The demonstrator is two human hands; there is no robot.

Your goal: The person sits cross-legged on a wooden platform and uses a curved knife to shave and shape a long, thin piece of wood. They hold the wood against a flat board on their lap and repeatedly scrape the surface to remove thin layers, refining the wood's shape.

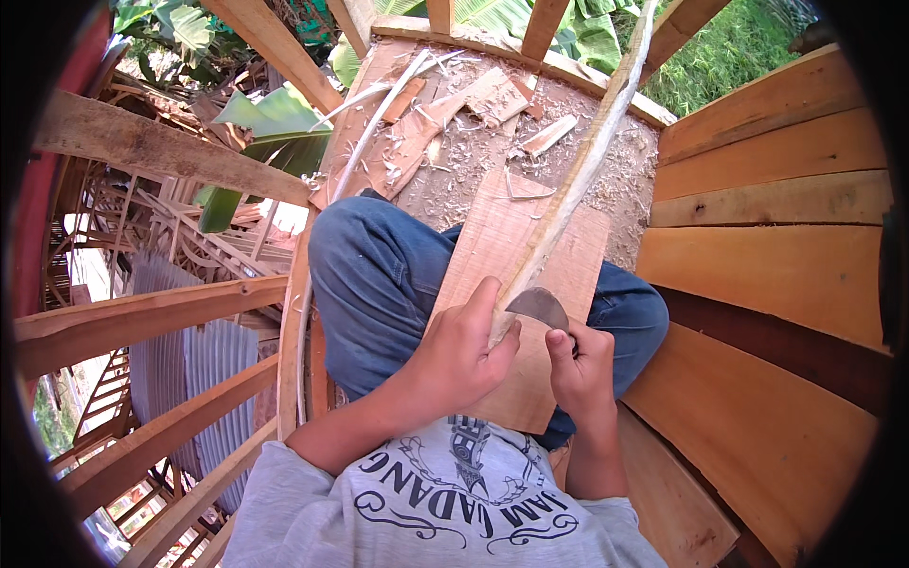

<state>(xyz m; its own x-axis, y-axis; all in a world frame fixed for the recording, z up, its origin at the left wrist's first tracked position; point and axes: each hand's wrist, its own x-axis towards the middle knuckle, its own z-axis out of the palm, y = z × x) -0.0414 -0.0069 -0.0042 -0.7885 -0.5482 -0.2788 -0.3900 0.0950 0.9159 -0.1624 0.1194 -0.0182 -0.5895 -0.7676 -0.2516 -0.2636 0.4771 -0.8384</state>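
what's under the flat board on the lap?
Under the board: jeans showing at both sides, littered floor past its far end. Whatever its middle covers can't be seen.

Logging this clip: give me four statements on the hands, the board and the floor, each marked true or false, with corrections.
1. The left hand grips a long pale strip. True.
2. The right hand is empty. False: the right hand holds a tool with a curved blade.
3. The strip passes above a flat board. True.
4. The floor is free of shavings. False: shavings lie scattered over the floor.
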